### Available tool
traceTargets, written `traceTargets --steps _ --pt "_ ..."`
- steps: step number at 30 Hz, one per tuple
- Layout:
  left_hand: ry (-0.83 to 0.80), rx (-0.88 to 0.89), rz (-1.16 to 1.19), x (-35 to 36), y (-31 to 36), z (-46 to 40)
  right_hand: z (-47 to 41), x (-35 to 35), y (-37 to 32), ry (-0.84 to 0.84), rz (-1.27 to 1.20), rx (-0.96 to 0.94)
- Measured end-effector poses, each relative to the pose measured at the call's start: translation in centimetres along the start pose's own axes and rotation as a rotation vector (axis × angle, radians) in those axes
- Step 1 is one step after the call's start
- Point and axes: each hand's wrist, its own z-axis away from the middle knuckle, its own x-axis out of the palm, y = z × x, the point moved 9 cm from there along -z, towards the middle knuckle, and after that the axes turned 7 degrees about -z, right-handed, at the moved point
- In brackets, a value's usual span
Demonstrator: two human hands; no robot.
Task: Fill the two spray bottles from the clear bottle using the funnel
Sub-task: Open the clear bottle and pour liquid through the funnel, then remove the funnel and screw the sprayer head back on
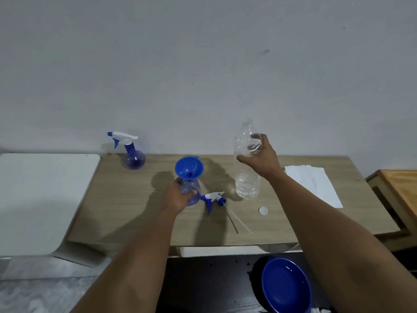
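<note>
left hand (178, 197): arm extended, fingers curled in a grip | right hand (259, 154): arm extended, raised, grip closed

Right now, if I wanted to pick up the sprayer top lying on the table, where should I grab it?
Probably pinch the sprayer top by its white-and-blue head, coming from above. It lies on its side, and its thin dip tube trails toward the table's near edge, likely too slender for a steady hold.

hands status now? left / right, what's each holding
Left hand: closed around the open spray bottle with the funnel in its neck.
Right hand: closed around the upright clear bottle.
</note>
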Motion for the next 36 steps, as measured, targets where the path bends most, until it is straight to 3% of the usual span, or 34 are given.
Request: traceTargets --steps 5,15,22,26,29,36 --pt "-0.027 0.035 0.015 0.2 -0.3 -0.1 -0.3 -0.6 1.8 0.148 -0.165 0.025" --pt "-0.035 -0.05 -0.07 0.3 -1.1 0.1 1.4 2.4 4.8 0.114 -0.206 0.095" --pt "-0.066 -0.049 -0.056 0.2 -0.5 0.8 3.1 3.2 6.8 0.049 -0.045 0.296" --pt "-0.086 -0.061 -0.01 0.3 -0.2 1.1 5.4 4.5 9.4 -0.158 0.29 0.555" --pt "-0.056 -0.046 -0.034 -0.1 0.1 1.4 5.9 5.6 7.5 -0.246 0.498 0.465" --pt "-0.054 -0.076 -0.099 -0.2 -0.5 1.0 3.9 10.3 -5.8 -0.225 0.456 0.075"
